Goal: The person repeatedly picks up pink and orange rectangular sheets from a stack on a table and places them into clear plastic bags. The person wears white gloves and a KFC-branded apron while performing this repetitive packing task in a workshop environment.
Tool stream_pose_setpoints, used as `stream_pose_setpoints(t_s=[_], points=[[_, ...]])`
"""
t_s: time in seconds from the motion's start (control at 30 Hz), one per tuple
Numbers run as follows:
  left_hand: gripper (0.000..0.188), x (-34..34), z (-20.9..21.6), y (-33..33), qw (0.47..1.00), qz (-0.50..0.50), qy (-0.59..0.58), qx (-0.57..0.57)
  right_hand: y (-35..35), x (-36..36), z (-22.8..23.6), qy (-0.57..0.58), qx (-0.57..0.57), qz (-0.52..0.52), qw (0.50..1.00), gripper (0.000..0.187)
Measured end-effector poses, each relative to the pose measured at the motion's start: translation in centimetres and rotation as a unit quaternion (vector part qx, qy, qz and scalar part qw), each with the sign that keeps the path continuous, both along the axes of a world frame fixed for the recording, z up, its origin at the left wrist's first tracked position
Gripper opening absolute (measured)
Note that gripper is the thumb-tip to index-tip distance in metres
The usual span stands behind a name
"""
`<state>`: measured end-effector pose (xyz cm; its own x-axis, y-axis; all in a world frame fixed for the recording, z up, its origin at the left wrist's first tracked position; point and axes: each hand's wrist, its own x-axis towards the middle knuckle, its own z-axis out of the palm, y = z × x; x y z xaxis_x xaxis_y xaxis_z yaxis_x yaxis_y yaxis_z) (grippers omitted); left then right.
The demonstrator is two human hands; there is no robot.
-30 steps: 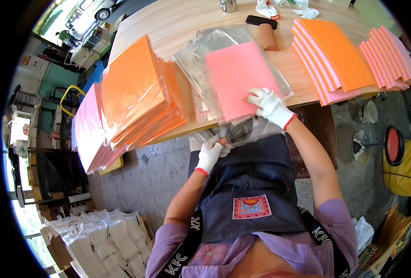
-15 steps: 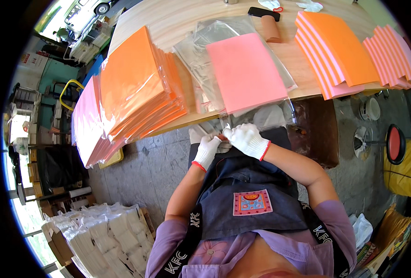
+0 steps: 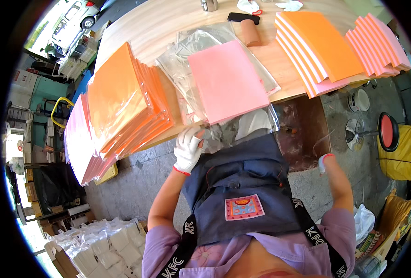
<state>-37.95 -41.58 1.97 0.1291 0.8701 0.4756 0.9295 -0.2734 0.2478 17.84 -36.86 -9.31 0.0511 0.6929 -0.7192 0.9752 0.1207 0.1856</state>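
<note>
A pink stack of sheets [image 3: 228, 81] lies inside a clear plastic bag [image 3: 276, 119] whose near end hangs over the table edge. My left hand [image 3: 188, 148], in a white glove with a red cuff, is closed at the bag's near left corner; its fingers curl around the film. My right hand [image 3: 325, 163], also gloved, is out to the right beside the brown box below the table. Its fingers are mostly hidden. A thin clear strip [image 3: 323, 139] curves just above it. More clear bags [image 3: 173, 60] lie flat beneath the pink stack.
Bagged orange packs [image 3: 117, 102] and bagged pink packs [image 3: 78, 139] are piled on the left. Orange and pink stacks [image 3: 323, 46] stand on the right, with more pink stacks [image 3: 376, 44] beyond. A phone [image 3: 243, 18] and a brown block [image 3: 250, 32] lie behind. A red-seated stool [image 3: 389, 132] stands right.
My hands were together at the bag's near edge. The right has swung far right and down, away from the bag; the left has shifted left, staying at the bag's corner.
</note>
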Motion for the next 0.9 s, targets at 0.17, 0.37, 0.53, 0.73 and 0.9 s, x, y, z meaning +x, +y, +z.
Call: stream_pose_setpoints(t_s=[0.17,0.37,0.53,0.73,0.9], points=[[0.037,0.4,1.7,3.9,0.964,-0.212,0.11,0.119,5.1,-15.1,9.8,0.296,0.366,0.073,0.879,0.05],[0.029,1.1,2.3,4.1,0.959,-0.242,0.124,0.082,10.3,-21.6,11.3,0.434,0.546,0.428,0.574,0.027],[0.037,0.2,1.2,2.2,0.979,-0.175,0.097,0.046,10.2,-21.9,9.6,0.494,0.487,0.39,0.606,0.024],[0.011,0.5,-1.3,-0.7,0.986,-0.081,-0.144,-0.015,5.6,-22.0,10.1,0.595,0.457,0.236,0.618,0.013],[0.028,4.6,-3.5,-1.5,0.835,0.138,-0.522,-0.107,2.6,-24.9,7.2,0.579,0.482,-0.101,0.65,0.025]])
